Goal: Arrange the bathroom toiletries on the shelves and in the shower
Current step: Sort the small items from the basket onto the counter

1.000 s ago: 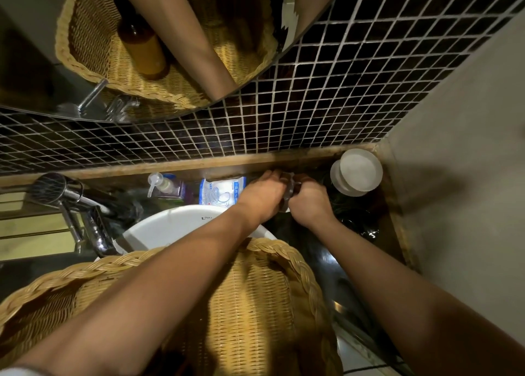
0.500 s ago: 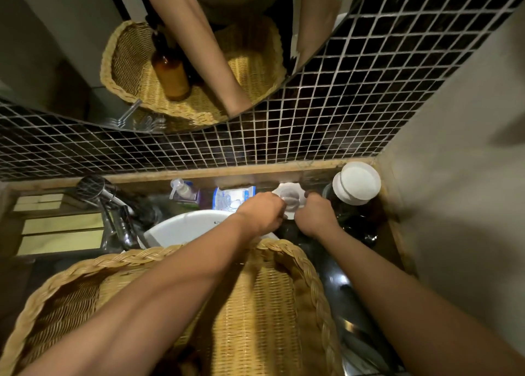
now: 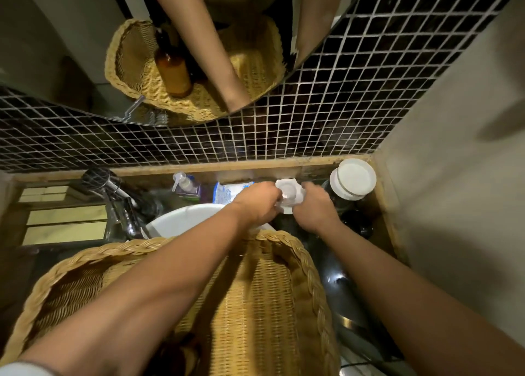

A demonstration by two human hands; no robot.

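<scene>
Holding a small white scalloped dish (image 3: 287,194) between both hands over the back of the counter (image 3: 355,287), just in front of the wooden ledge (image 3: 199,168) under the tiled wall (image 3: 312,119). Left hand (image 3: 260,202) pinching the dish's left edge, right hand (image 3: 315,206) curled on its right edge; both grasping, neither released. Two-sided grip looks meant to keep it level and steer it into a tight slot. Cannot tell whether the dish already rests on the counter or hangs just above it.

Slot bounded by a blue-and-white packet (image 3: 227,195) on the left and a dark jar with a white lid (image 3: 353,181) on the right, tucked in the corner. Pump bottle (image 3: 186,186) further left, next to the packet. All pushed against the ledge, probably to leave the white basin (image 3: 181,220) and tap (image 3: 119,202) free.

Wicker basket (image 3: 255,304) nearest, under both forearms, likely the supply carrier parked within reach. Mirror (image 3: 85,48) reflects an amber bottle (image 3: 173,71) lying in it, so at least one item probably left to place.

Risk: dish edge knocking the jar during set-down; little room on either side.
</scene>
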